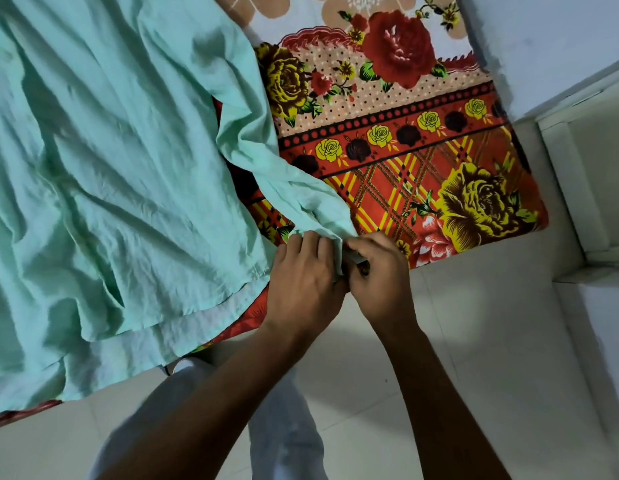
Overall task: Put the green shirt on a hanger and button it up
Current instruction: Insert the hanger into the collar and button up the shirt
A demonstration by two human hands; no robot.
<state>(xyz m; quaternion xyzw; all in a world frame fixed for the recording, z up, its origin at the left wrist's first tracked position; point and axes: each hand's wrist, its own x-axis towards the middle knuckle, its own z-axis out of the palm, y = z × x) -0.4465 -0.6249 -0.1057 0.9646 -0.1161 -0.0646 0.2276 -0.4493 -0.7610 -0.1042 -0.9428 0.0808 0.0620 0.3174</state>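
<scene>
While the green shirt (103, 161) lies spread over the floral bedspread (405, 140) at left, its sleeve cuff (330, 225) is pinched between both hands, left hand (302, 285) touching right hand (382, 271), above the tiled floor (491, 358).

Soft, even indoor light, faint shadow on the floor (457, 306), slight overall blur, wide-angle bending at edges

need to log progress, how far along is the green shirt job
Done: the green shirt lies spread on the floral bedcover; no hanger shows, so hanging can't be confirmed. In hand: the left hand and right hand both pinch the sleeve cuff, seemingly at a cuff button. Left: can't tell whether the front is buttoned.
</scene>
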